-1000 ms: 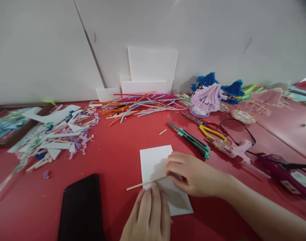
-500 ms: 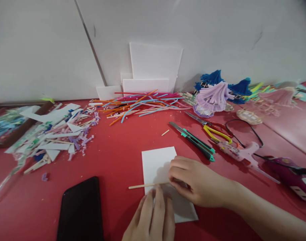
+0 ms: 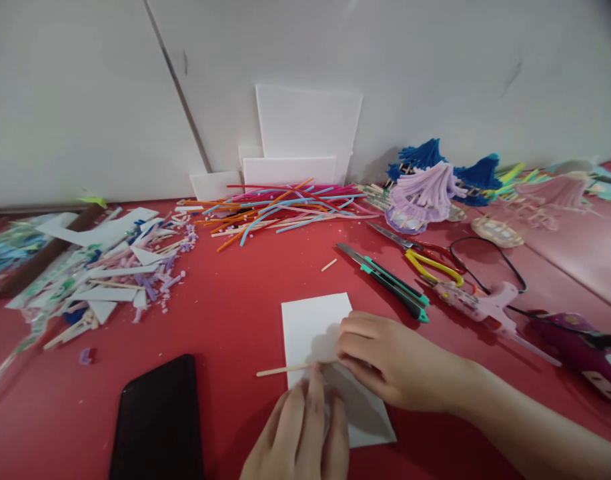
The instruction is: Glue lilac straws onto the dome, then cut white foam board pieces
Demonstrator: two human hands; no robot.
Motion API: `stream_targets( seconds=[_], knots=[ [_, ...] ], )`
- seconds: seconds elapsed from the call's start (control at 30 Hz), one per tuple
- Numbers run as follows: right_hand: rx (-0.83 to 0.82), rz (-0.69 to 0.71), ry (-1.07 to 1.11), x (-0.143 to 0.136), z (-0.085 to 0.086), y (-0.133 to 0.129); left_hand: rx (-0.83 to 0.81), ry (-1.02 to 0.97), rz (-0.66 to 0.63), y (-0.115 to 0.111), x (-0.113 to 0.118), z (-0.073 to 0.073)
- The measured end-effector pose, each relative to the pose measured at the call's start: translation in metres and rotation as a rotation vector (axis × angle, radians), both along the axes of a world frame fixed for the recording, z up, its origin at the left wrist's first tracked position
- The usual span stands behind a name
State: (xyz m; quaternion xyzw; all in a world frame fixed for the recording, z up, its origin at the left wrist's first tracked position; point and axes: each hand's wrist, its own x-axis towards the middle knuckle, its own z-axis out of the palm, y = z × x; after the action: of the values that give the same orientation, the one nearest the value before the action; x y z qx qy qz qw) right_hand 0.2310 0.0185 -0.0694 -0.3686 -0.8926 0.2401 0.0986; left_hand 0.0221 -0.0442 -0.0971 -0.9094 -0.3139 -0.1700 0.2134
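A white foam board piece [image 3: 310, 327] lies on the red table, with a thin wooden stick [image 3: 280, 371] across it; the stick's left end sticks out past the board's edge. My right hand [image 3: 390, 360] is closed in a pinch at the stick's right end, which its fingers hide. From below, my left hand [image 3: 300, 433] reaches onto the board, fingers bent and close together, a fingertip pressing on the stick near its middle. A green and black box cutter [image 3: 385, 280] rests just beyond my right hand.
Left of my hands lie a black phone [image 3: 158, 420] and a pile of scraps [image 3: 120, 267]. Pipe cleaners [image 3: 285, 210] are heaped at the back. To the right are yellow-and-red-handled pliers [image 3: 435, 267], a pink glue gun [image 3: 485, 307] and a lilac pipe-cleaner model [image 3: 425, 193].
My left index fingertip has shifted up slightly onto the stick. My right hand keeps its pinch, and the stick and board stay nearly in place.
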Motion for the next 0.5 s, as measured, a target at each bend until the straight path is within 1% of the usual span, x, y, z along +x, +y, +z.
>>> stream_targets(
  seconds=[0.17, 0.23, 0.37, 0.43, 0.5],
  knots=[
    [0.025, 0.016, 0.023, -0.0001, 0.0007, 0.0008, -0.019, -0.019, 0.001, -0.0014, -0.0005, -0.005],
    [0.026, 0.016, 0.03, -0.0001, 0.0007, 0.0009, -0.002, -0.054, -0.012, -0.0024, -0.0008, -0.0075],
    [0.019, 0.014, 0.04, 0.0006, 0.0021, 0.001, -0.008, -0.074, 0.014, -0.0029, -0.0023, -0.0105],
    [-0.015, 0.013, 0.037, 0.0033, 0.0039, 0.0015, 0.011, -0.059, 0.006, -0.0023, -0.0037, -0.0107],
    [-0.085, -0.008, 0.026, 0.0089, 0.0062, 0.0026, 0.034, -0.036, -0.013, -0.0015, -0.005, -0.0104]
  ],
)
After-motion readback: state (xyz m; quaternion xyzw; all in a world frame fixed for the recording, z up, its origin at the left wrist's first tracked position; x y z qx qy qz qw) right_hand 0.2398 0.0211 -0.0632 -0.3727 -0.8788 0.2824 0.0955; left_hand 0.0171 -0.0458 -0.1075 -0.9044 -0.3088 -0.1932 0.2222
